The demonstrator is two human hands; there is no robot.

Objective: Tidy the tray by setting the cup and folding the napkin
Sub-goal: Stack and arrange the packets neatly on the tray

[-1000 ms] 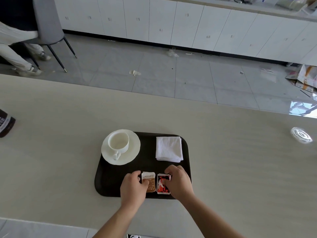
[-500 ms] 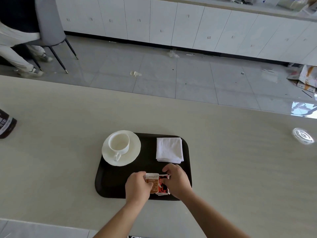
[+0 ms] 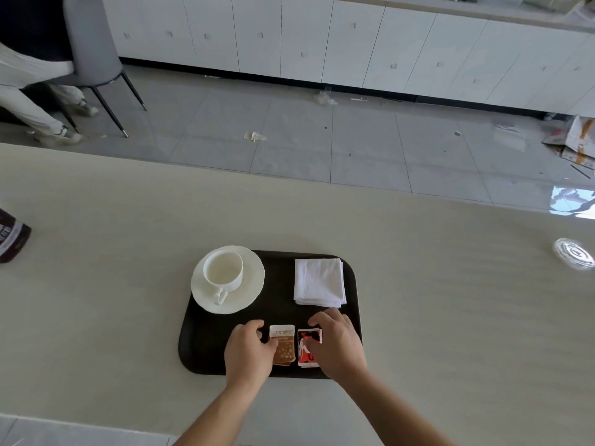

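Observation:
A dark tray (image 3: 280, 284) lies on the pale counter. At its far left a white cup (image 3: 222, 272) stands upright on a white saucer (image 3: 248, 296), handle toward me. A folded white napkin (image 3: 319, 283) lies flat at the tray's far right. Along the near edge two sachets lie side by side: a brown one (image 3: 284, 346) and a red one (image 3: 308, 347). My left hand (image 3: 249, 354) touches the brown sachet's left side with thumb and fingers. My right hand (image 3: 338, 341) rests its fingers on the red sachet's right side.
A dark bottle (image 3: 11, 236) stands at the counter's left edge. A clear plastic lid (image 3: 573, 253) lies far right. Beyond the counter are a tiled floor, white cabinets, a grey chair (image 3: 93, 49) with a seated person's legs, and cardboard (image 3: 576, 140) at right.
The two sachets overlapped half a second ago; now they lie apart, side by side. Both hands have spread slightly outward with them.

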